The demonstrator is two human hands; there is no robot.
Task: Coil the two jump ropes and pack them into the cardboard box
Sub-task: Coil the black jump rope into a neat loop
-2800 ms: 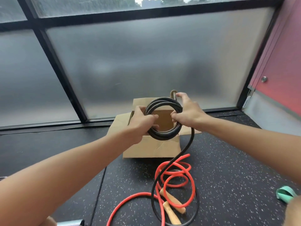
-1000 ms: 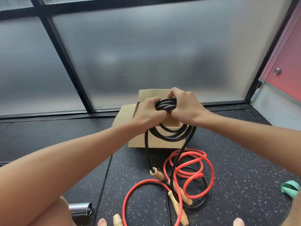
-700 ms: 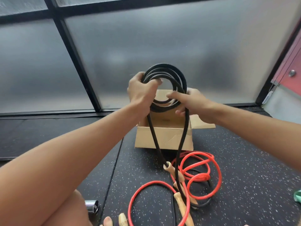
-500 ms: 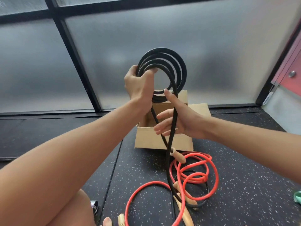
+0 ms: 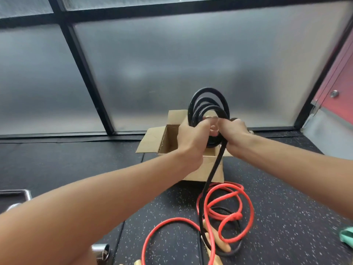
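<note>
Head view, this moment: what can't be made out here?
- Box interior: the hands and black rope cover most of it.
- Left hand and right hand: fingertips blurred where they meet.
- Green item: cut off by the right edge.
- Red rope handles: cut off by the bottom edge.

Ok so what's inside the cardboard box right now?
The cardboard box stands open, and only bare inner walls show. The left hand, right hand and black rope coil hide its floor and right side.
</note>
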